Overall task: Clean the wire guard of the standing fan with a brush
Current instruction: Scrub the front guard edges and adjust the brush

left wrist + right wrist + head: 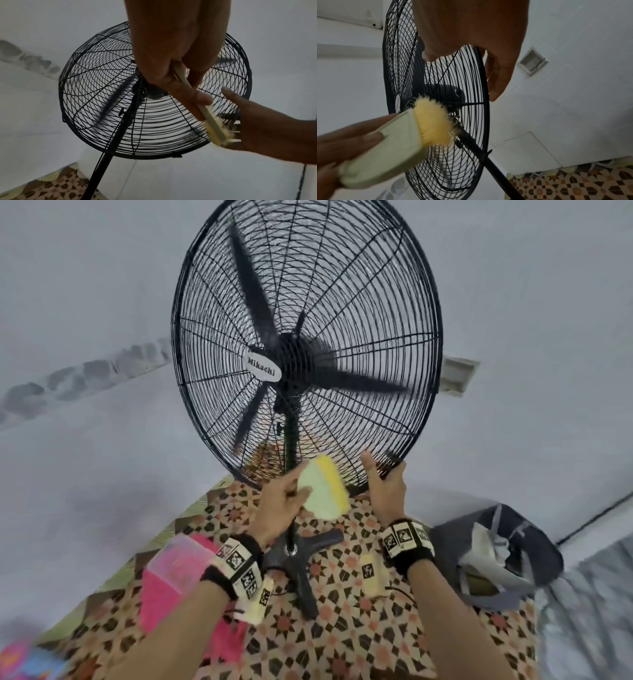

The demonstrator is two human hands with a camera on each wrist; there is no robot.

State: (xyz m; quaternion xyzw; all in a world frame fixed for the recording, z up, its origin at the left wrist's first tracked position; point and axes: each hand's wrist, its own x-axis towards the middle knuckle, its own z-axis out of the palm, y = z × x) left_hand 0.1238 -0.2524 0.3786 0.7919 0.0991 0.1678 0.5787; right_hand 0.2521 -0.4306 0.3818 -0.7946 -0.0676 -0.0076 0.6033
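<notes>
A tall black standing fan has a round wire guard (359,313) with a white badge at its hub. My left hand (294,491) grips a pale green brush (325,491) by its handle. The brush's yellow bristles (433,121) lie at the lower front of the guard (467,81). My right hand (382,470) holds the guard's bottom rim, thumb in front and fingers (498,81) behind. In the left wrist view the brush head (216,129) is close to the right hand (265,128) on the guard's (120,94) lower edge. The blades look blurred.
The fan's pole and cross-shaped base (301,559) stand on a patterned mat (342,628). A pink cloth (171,577) lies at the left and a grey bag (496,559) at the right. White walls stand behind, with a small vent (459,374).
</notes>
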